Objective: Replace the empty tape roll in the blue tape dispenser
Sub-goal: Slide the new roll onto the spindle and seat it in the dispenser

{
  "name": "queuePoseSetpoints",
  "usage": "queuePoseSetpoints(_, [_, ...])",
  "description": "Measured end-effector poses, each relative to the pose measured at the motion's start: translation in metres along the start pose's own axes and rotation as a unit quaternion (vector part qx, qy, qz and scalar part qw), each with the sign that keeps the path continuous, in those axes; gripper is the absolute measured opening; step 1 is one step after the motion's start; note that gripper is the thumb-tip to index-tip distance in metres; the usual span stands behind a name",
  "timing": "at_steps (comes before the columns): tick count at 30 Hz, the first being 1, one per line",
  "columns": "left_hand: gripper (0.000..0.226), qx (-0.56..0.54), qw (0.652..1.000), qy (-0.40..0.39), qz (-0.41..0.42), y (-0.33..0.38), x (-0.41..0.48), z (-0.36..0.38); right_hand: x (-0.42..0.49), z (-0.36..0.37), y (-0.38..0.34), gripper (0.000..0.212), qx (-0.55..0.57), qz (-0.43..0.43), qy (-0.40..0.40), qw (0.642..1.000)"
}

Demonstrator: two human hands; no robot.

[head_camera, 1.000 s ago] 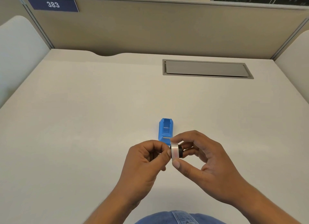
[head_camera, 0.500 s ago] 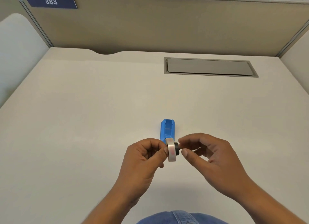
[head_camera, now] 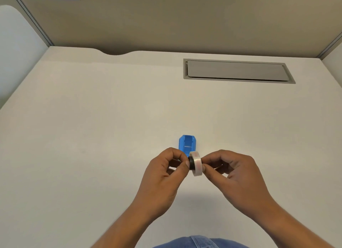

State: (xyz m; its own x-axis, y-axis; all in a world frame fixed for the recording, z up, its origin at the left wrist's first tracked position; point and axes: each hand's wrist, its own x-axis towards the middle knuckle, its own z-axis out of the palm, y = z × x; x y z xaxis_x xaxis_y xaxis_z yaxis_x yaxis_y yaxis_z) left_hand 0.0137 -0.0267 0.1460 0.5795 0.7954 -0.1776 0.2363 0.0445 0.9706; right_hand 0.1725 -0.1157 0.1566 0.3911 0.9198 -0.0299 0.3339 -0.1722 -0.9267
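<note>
A small blue tape dispenser (head_camera: 187,143) lies on the pale desk (head_camera: 92,136), its near end hidden behind my fingers. Just in front of it I hold a clear tape roll (head_camera: 197,163) on edge above the desk, with a black hub (head_camera: 191,163) sticking out of its left side. My left hand (head_camera: 164,175) pinches the black hub with thumb and forefinger. My right hand (head_camera: 233,173) grips the tape roll from the right with its fingertips.
A grey cable hatch (head_camera: 237,71) is set flush in the desk at the back right. Beige partition walls (head_camera: 166,22) close off the back, white panels the sides. My blue jeans (head_camera: 199,243) show at the bottom edge.
The black hub was on the roll's right side by my right fingers; now it sticks out on the left, pinched by my left hand. My right hand now grips the roll.
</note>
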Motion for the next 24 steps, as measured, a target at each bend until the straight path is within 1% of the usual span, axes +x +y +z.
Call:
queuePoseSetpoints(4, [0.011, 0.059, 0.998, 0.034, -0.001, -0.014, 0.019, -0.002, 0.020, 0.002, 0.015, 0.021, -0.030, 0.005, 0.004, 1.000])
queuePoseSetpoints(8, [0.013, 0.083, 0.995, 0.052, -0.009, -0.026, 0.043, -0.002, 0.041, 0.006, 0.033, 0.020, -0.057, 0.006, -0.002, 0.998])
queuePoseSetpoints(16, [0.010, 0.176, 0.983, 0.049, -0.018, -0.045, 0.087, 0.003, 0.078, 0.015, 0.075, 0.016, -0.117, 0.023, 0.001, 0.993])
queuePoseSetpoints(24, [0.010, 0.213, 0.976, 0.046, -0.019, -0.064, 0.107, 0.010, 0.092, 0.018, 0.095, 0.015, -0.135, 0.028, 0.005, 0.990])
